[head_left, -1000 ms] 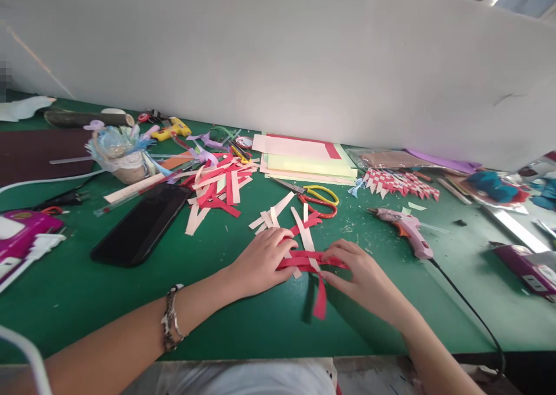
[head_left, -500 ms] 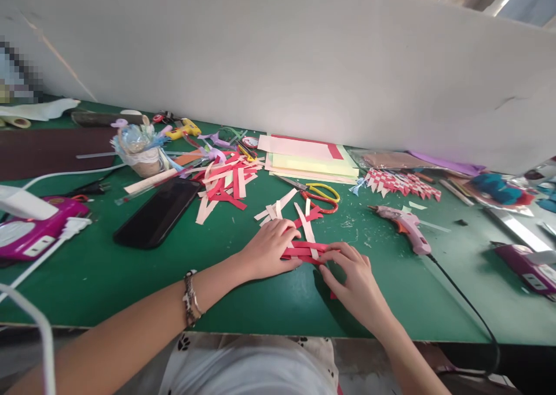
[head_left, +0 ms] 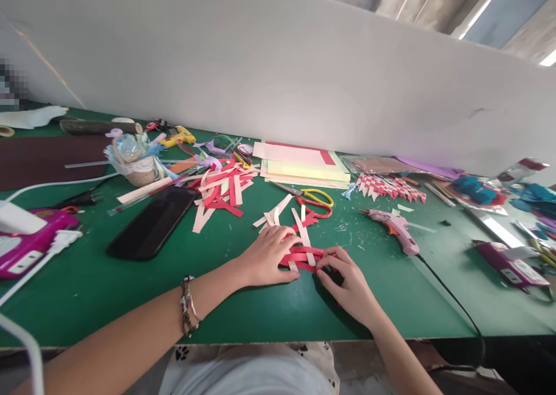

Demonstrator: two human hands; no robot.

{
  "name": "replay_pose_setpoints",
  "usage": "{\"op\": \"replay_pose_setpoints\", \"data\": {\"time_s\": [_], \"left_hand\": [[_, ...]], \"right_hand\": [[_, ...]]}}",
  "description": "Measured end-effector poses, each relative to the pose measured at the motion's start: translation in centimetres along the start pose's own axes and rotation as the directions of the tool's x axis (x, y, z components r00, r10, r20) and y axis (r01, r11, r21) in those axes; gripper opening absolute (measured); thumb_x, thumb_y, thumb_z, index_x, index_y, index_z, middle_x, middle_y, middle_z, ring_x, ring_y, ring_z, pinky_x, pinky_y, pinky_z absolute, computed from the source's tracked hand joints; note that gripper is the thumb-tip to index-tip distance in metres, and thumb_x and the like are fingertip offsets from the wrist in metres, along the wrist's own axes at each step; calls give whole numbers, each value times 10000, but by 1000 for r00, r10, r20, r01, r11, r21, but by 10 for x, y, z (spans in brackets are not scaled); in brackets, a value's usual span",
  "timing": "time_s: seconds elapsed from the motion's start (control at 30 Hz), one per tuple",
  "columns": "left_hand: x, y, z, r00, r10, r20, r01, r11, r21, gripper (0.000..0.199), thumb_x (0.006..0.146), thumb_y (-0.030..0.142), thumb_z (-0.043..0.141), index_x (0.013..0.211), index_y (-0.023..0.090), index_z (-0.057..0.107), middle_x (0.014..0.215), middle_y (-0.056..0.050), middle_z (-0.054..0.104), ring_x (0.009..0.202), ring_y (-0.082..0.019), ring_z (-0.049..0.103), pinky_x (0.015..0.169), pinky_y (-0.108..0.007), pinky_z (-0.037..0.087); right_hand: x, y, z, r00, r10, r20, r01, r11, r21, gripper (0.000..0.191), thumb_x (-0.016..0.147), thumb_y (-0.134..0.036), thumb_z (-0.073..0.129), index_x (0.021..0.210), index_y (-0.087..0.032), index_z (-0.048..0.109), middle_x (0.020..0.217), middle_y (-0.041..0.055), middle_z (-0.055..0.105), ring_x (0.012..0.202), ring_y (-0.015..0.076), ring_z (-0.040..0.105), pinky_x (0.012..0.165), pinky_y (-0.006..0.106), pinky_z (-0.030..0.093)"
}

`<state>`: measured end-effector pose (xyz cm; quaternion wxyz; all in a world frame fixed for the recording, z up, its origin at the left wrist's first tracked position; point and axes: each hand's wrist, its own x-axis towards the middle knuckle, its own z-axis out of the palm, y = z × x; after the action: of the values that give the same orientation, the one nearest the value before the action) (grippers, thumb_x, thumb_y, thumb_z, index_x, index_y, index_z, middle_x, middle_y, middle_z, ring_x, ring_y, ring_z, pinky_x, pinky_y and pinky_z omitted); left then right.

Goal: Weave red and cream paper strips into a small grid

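In the head view, red and pale pink paper strips cross over and under each other on the green table. My left hand lies over the left end of this weave, with bent fingers and thumb holding it down. At the right end, my right hand pinches the red strips between thumb and fingers. A red strip bows up slightly between my hands. One pale strip stretches away beyond the weave. The strip ends beneath my fingers are hidden. Scissors with yellow and orange handles lie just beyond the hands.
A heap of loose strips and a black phone lie to the left. Paper sheets are stacked at the back. A pink glue gun, its cord trailing, and a woven red-white piece lie to the right.
The camera view has shifted and tilted a little. My right hand has stayed at the weave's right end, and a red strip there now bows up more. My left hand keeps its hold.
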<state>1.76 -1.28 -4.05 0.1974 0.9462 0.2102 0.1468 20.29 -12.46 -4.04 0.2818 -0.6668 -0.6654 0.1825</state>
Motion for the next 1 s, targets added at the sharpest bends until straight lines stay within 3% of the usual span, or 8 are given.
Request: {"op": "replay_pose_setpoints", "data": {"time_s": [0.6, 0.8, 1.0], "left_hand": [[-1, -1, -7, 999, -14, 48, 16, 999, -50, 455, 768, 319, 555, 1190, 204, 428, 1198, -100, 440, 1111, -251, 425, 956, -410, 358], [-3, -3, -7, 996, 26, 79, -23, 999, -33, 448, 808, 294, 519, 1233, 222, 398, 1226, -94, 429, 1137, -245, 420, 965, -396, 358], [-3, -6, -7, 991, 82, 102, -87, 995, 44, 393, 852, 287, 474, 1234, 221, 409, 1245, -84, 446, 1182, -256, 389, 1002, -408, 314]], "right_hand": [[1, 5, 3, 997, 33, -69, -33, 999, 3, 134, 804, -272, 499, 705, -204, 559, 900, 65, 529, 803, 193, 552, 685, 308, 458], [2, 7, 0, 998, 57, -34, -55, 997, 48, 88, 797, -257, 518, 801, -207, 590, 926, 63, 540, 725, 164, 539, 654, 297, 460], [3, 10, -5, 998, 63, 13, -64, 997, 41, 143, 801, -281, 516, 712, -203, 596, 907, 64, 540, 801, 186, 555, 701, 310, 463]]}}
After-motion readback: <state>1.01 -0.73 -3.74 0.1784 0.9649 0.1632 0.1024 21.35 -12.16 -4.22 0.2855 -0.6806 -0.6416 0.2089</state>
